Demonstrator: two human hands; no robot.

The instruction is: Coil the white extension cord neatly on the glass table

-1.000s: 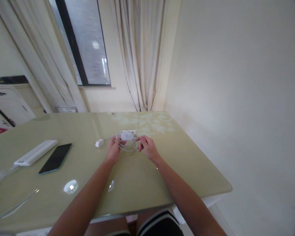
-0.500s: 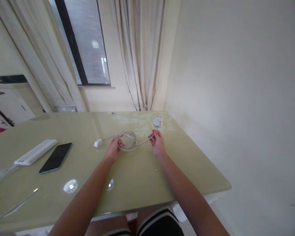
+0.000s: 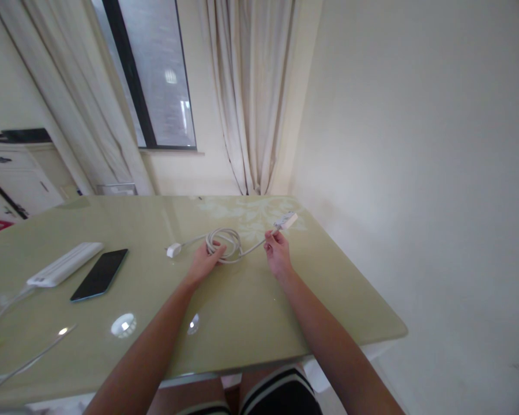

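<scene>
A white charger cable lies coiled (image 3: 225, 243) on the glossy green table (image 3: 242, 311). My left hand (image 3: 206, 262) rests on the coil's near side, fingers closed over the loops. My right hand (image 3: 277, 253) pinches the cable a little short of its white adapter block (image 3: 286, 221), which hangs just above the table to the right of the coil. The cable's other end, a small white plug (image 3: 173, 250), lies on the table to the left of the coil.
A white power strip (image 3: 64, 264) and a black phone (image 3: 99, 274) lie at the left of the table, with thin white cords (image 3: 21, 363) near the front left edge. Curtains, a window and a plain wall stand behind; the table's right edge is close to the wall.
The adapter block left the coil: my right hand drew it out to the right, stretching a length of cable. It now tilts flatter than half a second ago. My left hand stays on the coil.
</scene>
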